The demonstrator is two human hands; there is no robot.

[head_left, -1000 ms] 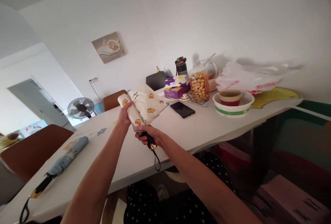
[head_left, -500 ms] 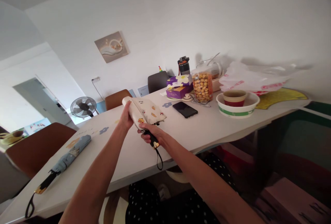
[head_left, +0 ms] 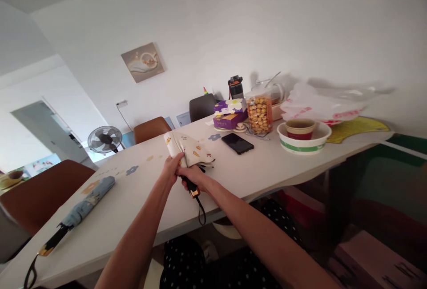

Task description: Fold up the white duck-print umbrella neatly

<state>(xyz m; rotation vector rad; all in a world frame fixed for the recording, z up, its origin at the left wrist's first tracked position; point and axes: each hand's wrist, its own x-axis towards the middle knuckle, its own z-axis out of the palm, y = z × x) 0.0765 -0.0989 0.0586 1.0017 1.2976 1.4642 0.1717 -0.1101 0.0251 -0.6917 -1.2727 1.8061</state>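
A cream umbrella (head_left: pixel 190 149) with small printed figures is folded but loose, one flap of its cloth spreading to the right. My left hand (head_left: pixel 172 167) is closed around the lower part of the cloth, close above the handle. Just beside it, my right hand (head_left: pixel 193 178) grips the top of the black handle, which ends in a gold-coloured tip with a black wrist strap hanging from it. A blue-grey umbrella (head_left: pixel 87 202), rolled up, lies on the table to the left with its black handle and strap toward me.
On the white table (head_left: pixel 133 209) are a black phone (head_left: pixel 237 143), purple tissue boxes (head_left: pixel 230 121), a jar of snacks (head_left: pixel 259 114), a white bowl holding a paper cup (head_left: pixel 300 129) and a plastic bag (head_left: pixel 320 102). Brown chairs (head_left: pixel 43 191) and a fan (head_left: pixel 105 139) stand beyond.
My left hand has slid down the cream umbrella's cloth from its upper end to beside my right hand. The right hand keeps its hold on the handle.
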